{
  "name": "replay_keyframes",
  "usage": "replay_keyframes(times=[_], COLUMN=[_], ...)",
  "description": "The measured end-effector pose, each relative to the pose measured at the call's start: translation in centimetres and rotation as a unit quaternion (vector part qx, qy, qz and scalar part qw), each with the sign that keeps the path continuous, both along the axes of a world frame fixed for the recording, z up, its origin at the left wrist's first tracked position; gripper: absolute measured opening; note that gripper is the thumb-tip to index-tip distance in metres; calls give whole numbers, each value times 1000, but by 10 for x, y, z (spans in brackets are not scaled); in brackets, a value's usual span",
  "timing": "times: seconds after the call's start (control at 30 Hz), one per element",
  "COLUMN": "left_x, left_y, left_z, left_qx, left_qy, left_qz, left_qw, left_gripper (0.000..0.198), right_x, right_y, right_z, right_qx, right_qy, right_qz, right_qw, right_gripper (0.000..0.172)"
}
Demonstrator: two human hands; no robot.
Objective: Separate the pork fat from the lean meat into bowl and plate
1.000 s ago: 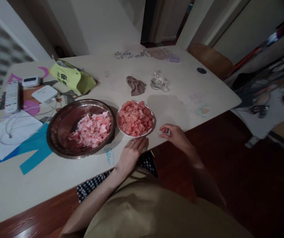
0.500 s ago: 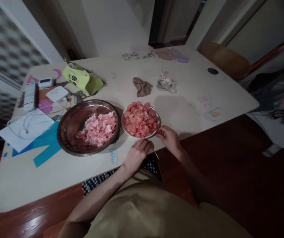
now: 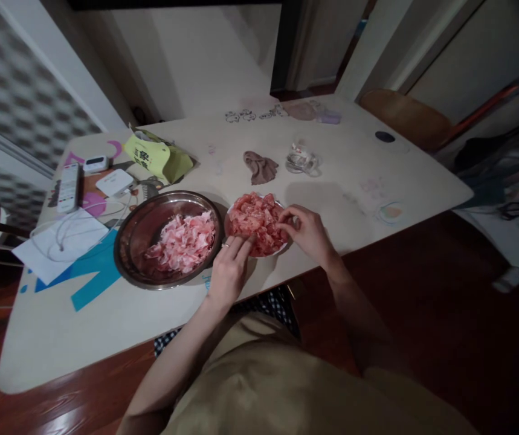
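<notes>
A small white-rimmed bowl (image 3: 281, 247) is heaped with thin pieces of raw pink-red meat (image 3: 259, 217). Over its near left rim bends my left hand (image 3: 232, 266), a ring on one finger. The fingers of that hand are pressed together and their tips meet the meat; anything under them is hidden. At the right side of the heap, my right hand (image 3: 304, 232) has thumb and index finger pinched together, and I cannot make out what is between them. Left of the bowl stands a wide steel basin (image 3: 135, 241) with paler pink meat slices (image 3: 184, 241) in it.
Behind the basin is a yellow-green bag (image 3: 162, 157). A brown cloth (image 3: 260, 168) and a clear crumpled item (image 3: 302, 160) lie beyond the bowl. On the left are a remote control (image 3: 69, 187), a white box (image 3: 115, 182), cables and white paper (image 3: 57, 254) on the table (image 3: 51, 344).
Both hands have moved from the bowl's near and right edges up onto the meat, the left one also shifting leftward. The view has tilted slightly; bowl and basin look unmoved on the table.
</notes>
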State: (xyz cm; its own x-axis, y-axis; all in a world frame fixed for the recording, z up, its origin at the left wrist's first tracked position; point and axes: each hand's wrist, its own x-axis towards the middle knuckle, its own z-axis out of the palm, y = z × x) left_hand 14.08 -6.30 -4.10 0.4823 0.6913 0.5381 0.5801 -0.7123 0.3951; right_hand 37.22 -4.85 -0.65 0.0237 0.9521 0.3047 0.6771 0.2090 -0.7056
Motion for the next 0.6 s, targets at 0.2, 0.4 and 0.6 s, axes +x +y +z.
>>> replay_keyframes(times=[0.2,0.4,0.6], left_x=[10,-1,-21], left_y=[24,18,-1], left_z=[10,2,9], left_qx=[-32,-17,5], left_qy=[17,-10,-19], left_qz=[19,15,-19], left_qw=[999,1000,1000], left_gripper=[34,39,34], right_x=[15,50,46], right_y=[-4,-50,-65], right_z=[3,-29,-54], right_qx=[-1,-68,-147], right_qy=[-24,-71,-63], right_qz=[3,-68,-24], right_qw=[1000,993,987], right_gripper=[17,7,10])
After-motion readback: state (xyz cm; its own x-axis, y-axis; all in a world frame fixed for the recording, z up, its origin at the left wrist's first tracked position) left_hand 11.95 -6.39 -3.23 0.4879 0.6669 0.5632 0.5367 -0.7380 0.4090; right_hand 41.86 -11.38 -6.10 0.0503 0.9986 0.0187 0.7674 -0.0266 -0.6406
